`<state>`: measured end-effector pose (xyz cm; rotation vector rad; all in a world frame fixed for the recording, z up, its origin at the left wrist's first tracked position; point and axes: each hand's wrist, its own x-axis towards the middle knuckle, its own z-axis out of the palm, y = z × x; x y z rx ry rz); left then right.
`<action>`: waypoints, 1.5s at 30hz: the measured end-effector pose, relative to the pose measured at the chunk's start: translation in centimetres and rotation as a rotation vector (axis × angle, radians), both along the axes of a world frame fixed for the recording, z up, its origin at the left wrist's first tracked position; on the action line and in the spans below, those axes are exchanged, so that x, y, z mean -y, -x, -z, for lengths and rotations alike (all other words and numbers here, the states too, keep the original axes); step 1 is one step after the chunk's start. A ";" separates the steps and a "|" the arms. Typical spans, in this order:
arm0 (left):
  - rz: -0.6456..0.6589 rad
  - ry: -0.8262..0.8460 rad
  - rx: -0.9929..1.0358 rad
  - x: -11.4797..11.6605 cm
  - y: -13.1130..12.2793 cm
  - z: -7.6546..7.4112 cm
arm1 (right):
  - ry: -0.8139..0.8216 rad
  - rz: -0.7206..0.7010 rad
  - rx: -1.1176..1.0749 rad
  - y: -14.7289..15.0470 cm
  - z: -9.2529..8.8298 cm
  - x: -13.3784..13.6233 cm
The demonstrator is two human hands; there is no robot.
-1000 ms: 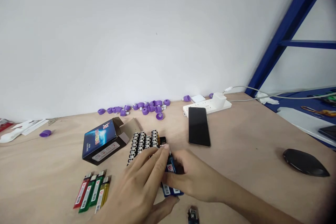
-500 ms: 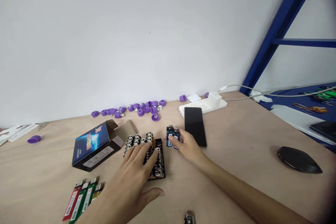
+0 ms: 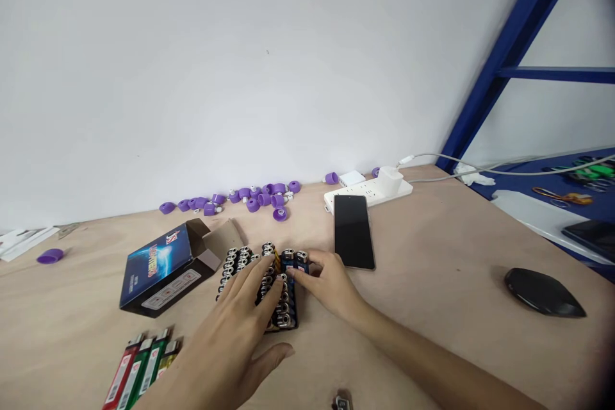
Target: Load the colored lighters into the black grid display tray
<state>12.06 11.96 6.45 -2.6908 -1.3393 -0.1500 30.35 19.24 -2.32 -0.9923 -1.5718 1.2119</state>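
A black tray [image 3: 296, 307] stands on the table, packed with upright lighters whose metal tops [image 3: 284, 319] show. My left hand [image 3: 247, 307] lies over its middle, fingers spread on the lighter tops, the thumb apart; it grips nothing. At the tray's back right corner my right hand [image 3: 321, 278] pinches two blue lighters [image 3: 301, 261], upright and side by side. Their lower ends are hidden. Left of the tray is an open blue lighter box [image 3: 158, 266] on its side. Red, green and yellow lighters [image 3: 137, 368] lie at the front left.
Purple caps [image 3: 264, 198] lie along the wall. Behind my right hand are a black phone [image 3: 353, 230] and a white power strip [image 3: 372, 191]. A dark mouse-shaped object [image 3: 545, 292] sits at right. A small metal-topped item [image 3: 342, 401] lies at the front edge.
My right hand has moved left with the two blue lighters, from beside the tray to its back right corner. My left hand stays on the lighter tops. The view has shifted slightly.
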 end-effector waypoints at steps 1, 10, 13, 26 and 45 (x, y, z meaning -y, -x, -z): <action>0.007 -0.007 0.005 0.0 0.0 -0.1 | -0.006 -0.002 0.009 0.1 0.0 0.0; 0.041 0.014 0.041 -0.1 -0.2 0.2 | -0.208 -0.122 0.112 -0.5 -0.7 0.1; 0.050 0.026 0.054 -0.3 -0.2 0.0 | -0.284 -0.168 0.127 -0.8 -1.1 0.2; 0.069 -0.012 0.004 -0.4 -0.8 -0.7 | -0.387 -0.175 0.243 -1.3 0.1 0.2; 0.109 -0.009 0.092 0.0 -0.7 -0.8 | -0.446 -0.216 0.297 -1.8 0.4 -0.2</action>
